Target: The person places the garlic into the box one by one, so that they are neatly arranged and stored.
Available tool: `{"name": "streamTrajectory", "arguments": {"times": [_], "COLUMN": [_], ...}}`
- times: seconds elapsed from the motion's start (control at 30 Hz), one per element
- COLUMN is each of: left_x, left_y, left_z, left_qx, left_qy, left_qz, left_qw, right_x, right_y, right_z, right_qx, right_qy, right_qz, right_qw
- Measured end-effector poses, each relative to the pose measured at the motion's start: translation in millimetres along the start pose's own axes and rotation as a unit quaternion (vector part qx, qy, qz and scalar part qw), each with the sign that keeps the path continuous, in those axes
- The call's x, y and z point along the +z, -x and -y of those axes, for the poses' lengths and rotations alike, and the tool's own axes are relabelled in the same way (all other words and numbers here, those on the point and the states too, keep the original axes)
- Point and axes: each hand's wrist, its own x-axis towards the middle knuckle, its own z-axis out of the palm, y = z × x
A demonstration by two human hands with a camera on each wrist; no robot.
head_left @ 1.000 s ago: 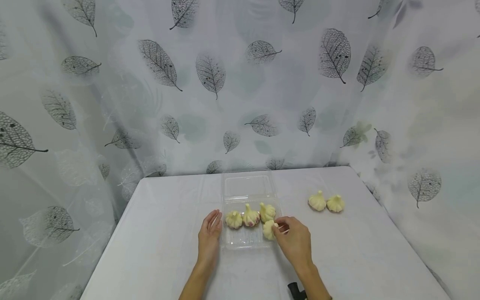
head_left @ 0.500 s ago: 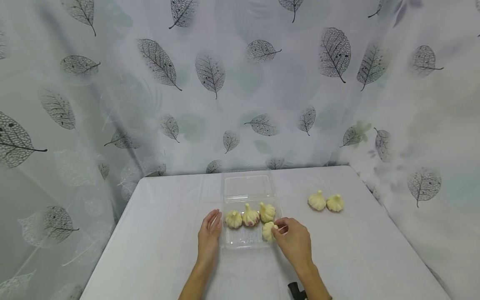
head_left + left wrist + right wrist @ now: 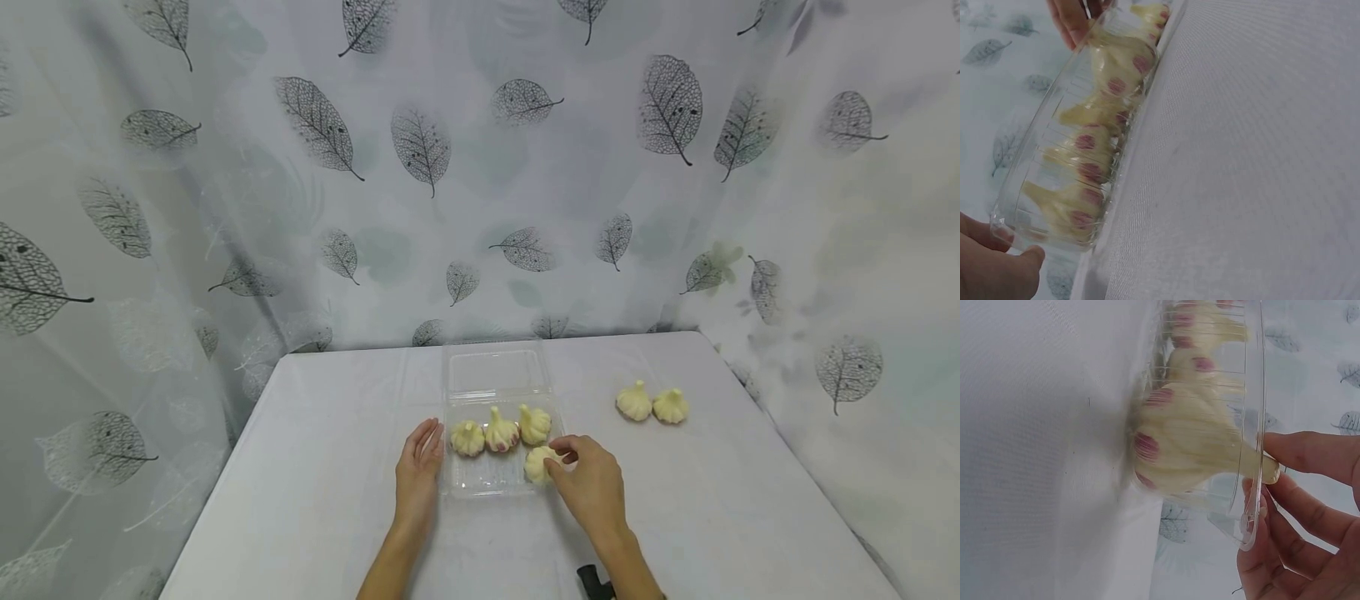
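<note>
Garlic (image 3: pixel 537 466) sits inside the clear box (image 3: pixel 487 483), at about 4 o'clock from the box's middle as I watch through the head view. The right hand (image 3: pixel 591 479) has it by the stem: on my right wrist feed, thumb and forefinger are curled about the stem's tip, just past the box's rim. How hard they pinch, I cannot tell. The other fingers of that hand bend in beside the box's corner.

Over at 9 o'clock I have the left hand (image 3: pixel 418 475) at the box's side wall, its fingers straight and together, pointing towards 12. On the left wrist feed its thumb lies by the end of the box, apart from the finger there.

Three more bulbs (image 3: pixel 502 433) share the box, in a row from 9 o'clock round to 2; the one at 2 is just beyond the held one. Through the wall I can make out pinkish patches low on them. The lid (image 3: pixel 496 371) lies open at 12.

Two loose bulbs (image 3: pixel 634 403) rest side by side on the white table (image 3: pixel 322 475), well off towards 2 to 3 o'clock. A black object (image 3: pixel 591 581), partly hidden, shows at 5, beside the right forearm. Behind everything hangs a leaf-print curtain (image 3: pixel 480 192).
</note>
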Motion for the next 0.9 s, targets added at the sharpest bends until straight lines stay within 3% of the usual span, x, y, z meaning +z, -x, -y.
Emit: {"name": "streamTrajectory", "arguments": {"times": [0.33, 0.9], "left_x": [-1.5, -0.8], "left_y": [0.8, -0.7], "left_z": [0.8, 3.0], "left_qx": [0.002, 0.000], "left_qy": [-0.004, -0.002], "left_qz": [0.009, 0.003], "left_qw": [0.9999, 1.0000], "right_x": [-7.5, -37.2], "right_y": [-3.5, -40.3], "right_z": [1.6, -22.3], "right_qx": [-0.014, -0.071], "right_qy": [0.000, 0.009], "right_qz": [-0.010, -0.114], "right_qw": [0.9999, 0.9909]}}
